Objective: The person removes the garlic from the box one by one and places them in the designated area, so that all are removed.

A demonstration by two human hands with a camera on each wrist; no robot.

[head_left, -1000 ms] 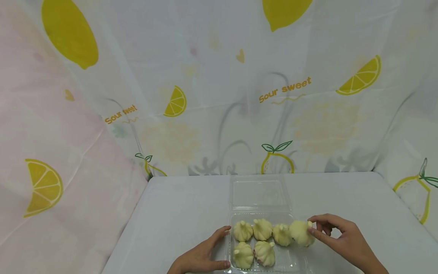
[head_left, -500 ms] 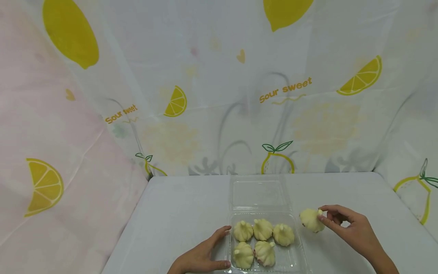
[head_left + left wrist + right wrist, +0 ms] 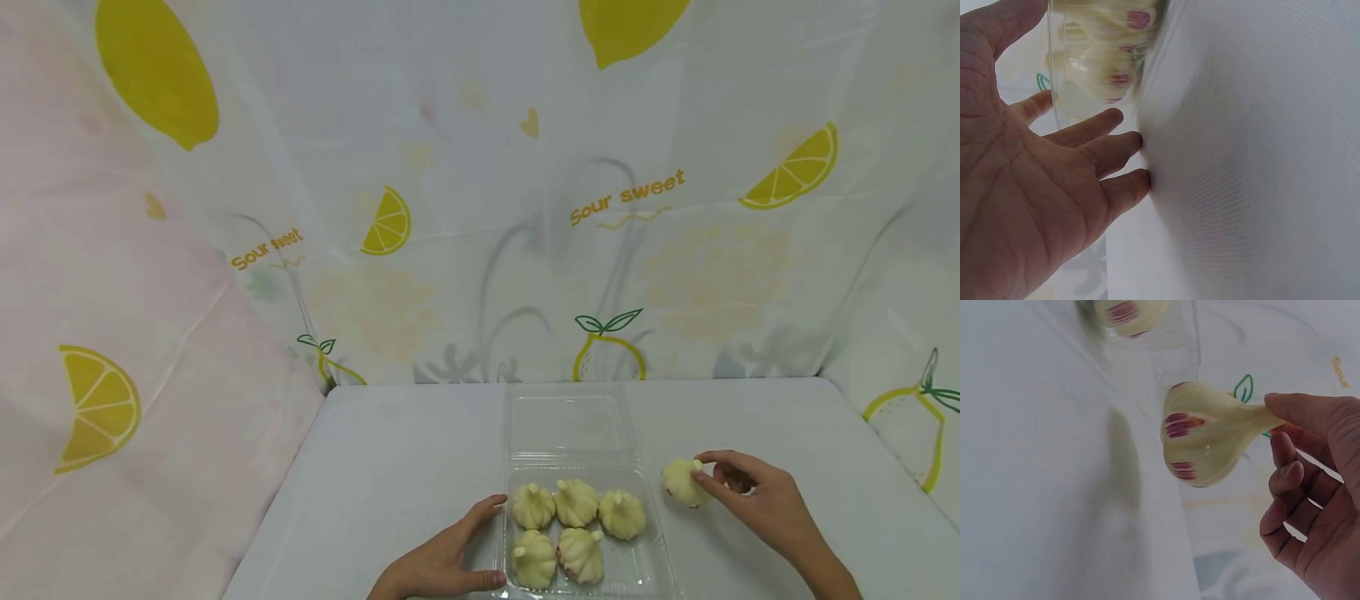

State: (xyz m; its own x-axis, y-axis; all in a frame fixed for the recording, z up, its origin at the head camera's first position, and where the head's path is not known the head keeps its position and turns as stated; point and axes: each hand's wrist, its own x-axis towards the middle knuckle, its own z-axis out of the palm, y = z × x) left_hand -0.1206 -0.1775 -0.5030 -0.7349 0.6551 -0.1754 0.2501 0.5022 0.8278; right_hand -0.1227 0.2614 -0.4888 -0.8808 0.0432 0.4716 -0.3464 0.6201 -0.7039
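Note:
A clear plastic clamshell container (image 3: 626, 575) lies with its lid folded back, holding several pale garlic bulbs (image 3: 581, 554) in two rows. My left hand (image 3: 450, 554) rests at the container's left side, thumb and index finger against its wall, the other fingertips on the tabletop in the left wrist view. To the right of the container, my right hand (image 3: 765, 500) pinches a garlic bulb (image 3: 1204, 434) by its stem between thumb and fingers. That bulb has purple streaks near its base and hangs above the table, its shadow beside it in the right wrist view.
The transparent lid (image 3: 567, 423) lies flat behind the container. A white table (image 3: 390, 467) carries everything, and a lemon-print cloth (image 3: 450, 167) rises behind it and at both sides.
My right hand has lifted the garlic bulb from the container's right edge and carried it rightward, then lowered it slightly nearer the table. The left hand has stayed put.

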